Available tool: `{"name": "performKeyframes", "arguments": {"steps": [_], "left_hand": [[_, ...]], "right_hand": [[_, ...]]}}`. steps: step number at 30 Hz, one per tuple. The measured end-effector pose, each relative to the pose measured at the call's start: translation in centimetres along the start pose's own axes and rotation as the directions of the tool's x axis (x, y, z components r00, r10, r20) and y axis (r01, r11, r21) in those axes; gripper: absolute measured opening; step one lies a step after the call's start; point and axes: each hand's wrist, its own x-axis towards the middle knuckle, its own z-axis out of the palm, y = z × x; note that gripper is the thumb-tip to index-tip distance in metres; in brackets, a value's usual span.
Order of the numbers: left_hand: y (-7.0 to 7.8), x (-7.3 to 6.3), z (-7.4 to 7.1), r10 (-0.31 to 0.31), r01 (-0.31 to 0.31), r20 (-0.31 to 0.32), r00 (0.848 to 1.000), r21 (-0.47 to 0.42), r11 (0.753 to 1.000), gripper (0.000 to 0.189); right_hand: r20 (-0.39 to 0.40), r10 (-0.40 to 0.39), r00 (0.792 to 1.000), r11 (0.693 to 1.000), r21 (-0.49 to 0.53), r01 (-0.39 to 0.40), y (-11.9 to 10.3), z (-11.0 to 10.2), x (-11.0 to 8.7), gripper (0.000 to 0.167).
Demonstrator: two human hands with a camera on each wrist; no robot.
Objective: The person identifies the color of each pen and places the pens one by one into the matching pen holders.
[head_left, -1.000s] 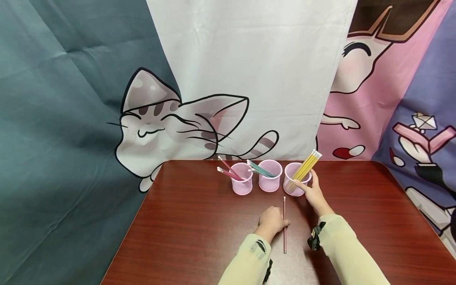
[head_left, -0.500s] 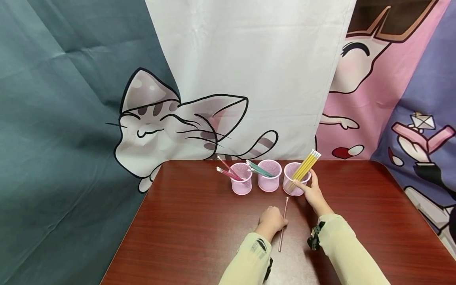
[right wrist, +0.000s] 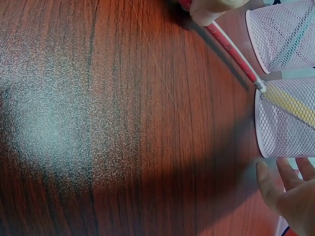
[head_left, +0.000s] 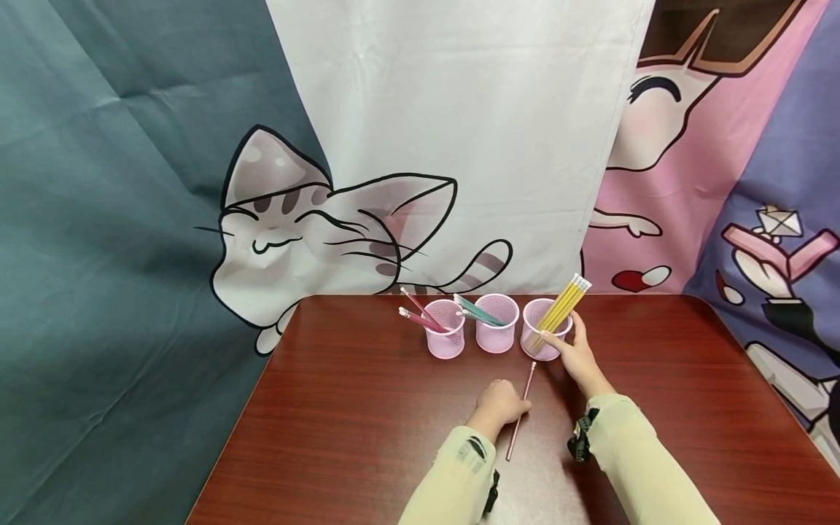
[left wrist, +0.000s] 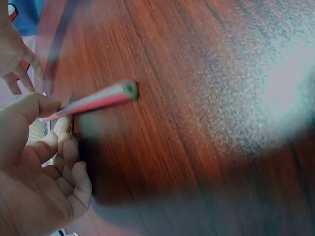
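Observation:
My left hand [head_left: 500, 403] pinches a red pencil [head_left: 517, 436] between thumb and index finger, low over the table. Its eraser end points at the foot of the rightmost cup; the flat, unsharpened end [left wrist: 130, 91] faces the left wrist camera. My right hand [head_left: 577, 357] holds the right pink mesh pencil cup [head_left: 533, 348], thumb at the front and fingers round its right side. Several yellow pencils [head_left: 563, 305] lean rightward in that cup, eraser ends up. The right wrist view shows the right fingers [right wrist: 268, 184] by the cup's wall.
A middle pink mesh cup [head_left: 496, 341] holds several teal pencils [head_left: 474, 309]. The left pink mesh cup [head_left: 446, 346] holds several red pencils [head_left: 420, 316]. All three cups stand in a row near the back edge of the brown wooden table [head_left: 341, 408], before a printed curtain [head_left: 459, 109].
The red pencil has turned in my left hand: its eraser end has swung right toward the right cup, its other end left. The right hand and cups have stayed put.

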Motion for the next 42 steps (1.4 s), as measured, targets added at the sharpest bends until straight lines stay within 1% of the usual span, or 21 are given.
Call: {"name": "performKeyframes", "arguments": {"steps": [3, 5, 8, 10, 12, 14, 16, 20, 23, 24, 26, 28, 29, 31, 33, 36, 38, 39, 42], "left_hand": [[-0.1, -0.1, -0.3, 0.021, -0.021, 0.013, 1.000, -0.005, 1.000, 0.032], [-0.3, -0.1, -0.4, 0.036, -0.035, 0.017, 0.999, -0.027, 0.999, 0.032], [-0.7, -0.2, -0.5, 0.033, -0.029, 0.025, 0.999, -0.142, 0.989, 0.029], [-1.0, -0.2, -0.6, 0.026, -0.018, 0.031, 0.999, -0.240, 0.971, 0.026], [-1.4, -0.2, -0.8, 0.014, 0.001, 0.042, 0.999, -0.349, 0.937, 0.025], [-1.8, -0.1, -1.0, 0.018, 0.004, 0.049, 0.999, -0.423, 0.906, 0.024], [-2.3, -0.1, -1.0, 0.028, 0.008, 0.065, 0.998, -0.496, 0.868, 0.023], [-3.0, 0.2, -1.1, 0.070, 0.000, 0.092, 0.993, -0.605, 0.796, 0.018], [-3.4, 0.4, -1.4, 0.099, -0.015, 0.090, 0.991, -0.663, 0.748, 0.013], [-3.5, 0.5, -1.5, 0.109, -0.025, 0.080, 0.991, -0.679, 0.734, 0.012], [-3.6, 0.6, -1.8, 0.124, -0.050, 0.055, 0.991, -0.700, 0.713, 0.010], [-3.7, 0.8, -2.1, 0.131, -0.065, 0.034, 0.991, -0.726, 0.685, 0.011], [-3.7, 0.8, -2.2, 0.132, -0.074, 0.022, 0.991, -0.734, 0.675, 0.011], [-3.7, 0.9, -2.4, 0.126, -0.079, 0.005, 0.992, -0.756, 0.650, 0.011], [-3.8, 1.0, -2.5, 0.120, -0.092, -0.020, 0.993, -0.775, 0.625, 0.011], [-3.9, 1.2, -2.7, 0.102, -0.129, -0.086, 0.991, -0.799, 0.587, 0.009], [-4.0, 1.3, -2.8, 0.087, -0.163, -0.138, 0.987, -0.822, 0.546, 0.008], [-4.0, 1.3, -2.8, 0.081, -0.184, -0.167, 0.983, -0.830, 0.527, 0.007], [-4.0, 1.5, -3.1, 0.053, -0.236, -0.239, 0.970, -0.857, 0.458, 0.006]], "right_hand": [[-0.001, -0.008, 1.000, 1.000, 0.004, 0.008, 0.0, 0.1, 0.1, 0.088], [-0.002, -0.004, 1.000, 1.000, -0.002, 0.004, 0.0, 0.1, 0.1, 0.088], [0.004, 0.005, 1.000, 1.000, -0.011, -0.005, 0.0, 0.1, 0.0, 0.089], [0.003, 0.009, 1.000, 1.000, -0.015, -0.009, 0.0, 0.1, 0.0, 0.090], [0.004, 0.008, 1.000, 1.000, -0.015, -0.008, 0.1, 0.0, 0.0, 0.090], [0.008, 0.003, 1.000, 1.000, -0.009, -0.003, 0.1, 0.0, 0.0, 0.089], [0.008, 0.000, 1.000, 1.000, -0.006, 0.000, 0.1, 0.0, 0.1, 0.088], [0.005, -0.005, 1.000, 1.000, 0.006, 0.005, 0.1, 0.1, 0.1, 0.086], [0.001, -0.021, 1.000, 0.999, 0.035, 0.021, 0.1, 0.2, 0.1, 0.084], [0.000, -0.027, 1.000, 0.999, 0.046, 0.027, 0.2, 0.2, 0.1, 0.083], [-0.002, -0.048, 0.999, 0.997, 0.065, 0.048, 0.1, 0.3, 0.1, 0.081], [-0.002, -0.077, 0.997, 0.993, 0.086, 0.077, 0.2, 0.4, 0.1, 0.080], [-0.003, -0.091, 0.996, 0.992, 0.090, 0.091, 0.2, 0.5, 0.1, 0.079], [-0.010, -0.120, 0.993, 0.990, 0.078, 0.120, 0.3, 0.5, 0.2, 0.079], [-0.010, -0.137, 0.990, 0.987, 0.083, 0.138, -0.2, 0.5, -0.1, 0.078], [-0.010, -0.143, 0.990, 0.987, 0.067, 0.143, -0.2, 0.5, -0.1, 0.079], [-0.008, -0.140, 0.990, 0.988, 0.072, 0.140, -0.2, 0.5, -0.1, 0.079], [-0.009, -0.140, 0.990, 0.988, 0.067, 0.140, 0.2, 0.6, 0.2, 0.080], [-0.018, -0.139, 0.990, 0.989, 0.055, 0.140, 0.6, 0.7, 0.4, 0.081]]}}
